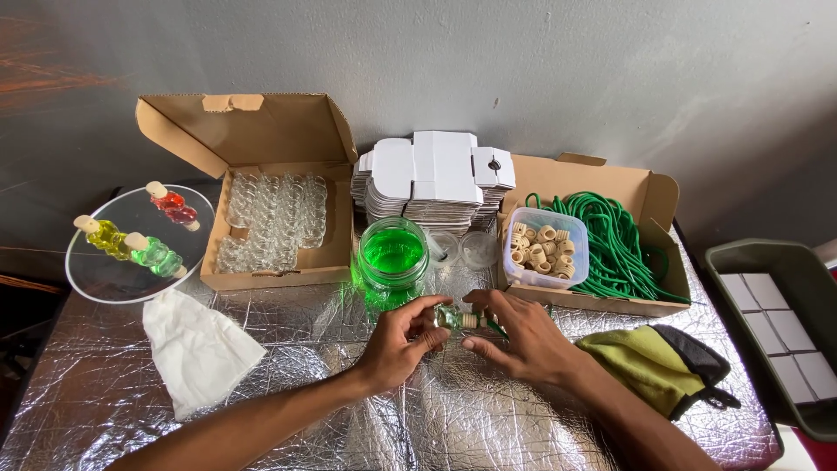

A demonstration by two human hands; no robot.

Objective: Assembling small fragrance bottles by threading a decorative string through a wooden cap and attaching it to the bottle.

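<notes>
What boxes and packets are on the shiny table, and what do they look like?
Open brown cardboard box, back left: holds clear glass bottles.
Stack of flat white box blanks, back middle: unfolded, die-cut.
Open brown cardboard box, back right: holds coiled green cord and a clear plastic tub of beige caps.
Dark green tray, far right: holds small white folded boxes.
No screens or signs.
</notes>
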